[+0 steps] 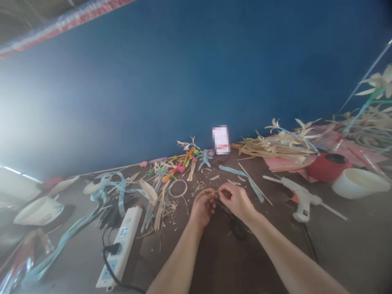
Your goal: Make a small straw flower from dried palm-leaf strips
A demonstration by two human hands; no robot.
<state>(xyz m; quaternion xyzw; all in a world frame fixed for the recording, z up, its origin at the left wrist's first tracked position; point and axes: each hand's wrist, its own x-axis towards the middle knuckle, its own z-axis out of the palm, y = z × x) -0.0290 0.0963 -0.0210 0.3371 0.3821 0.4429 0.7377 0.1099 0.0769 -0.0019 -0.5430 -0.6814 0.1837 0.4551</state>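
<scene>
Left of the power strip (pixel 128 222), a long blue ribbon (pixel 65 241) trails over the counter (pixel 245 265) near a white bowl (pixel 39 212); a sleeve catching its loops could drag loose pieces along. A black cord (pixel 110 267) plugged into the power strip could be tugged if an arm snags it. Right of the power strip, a clear ring (pixel 178 197) lies beside pale scraps (pixel 198 187), where a dropped bit would be hard to pick out. Farther right of it, the left hand (pixel 202 207) has its fingers curled round a small tan strip (pixel 215 192), and the fingers of the right hand (pixel 238 199) seem to pinch the strip's other end. The piece looks thin, so too hard a pull or twist might split it, and too loose a pinch might let it slip. Farthest right of the power strip, a glue gun (pixel 301 196) lies on its side; if hot, it could burn a straying wrist.
</scene>
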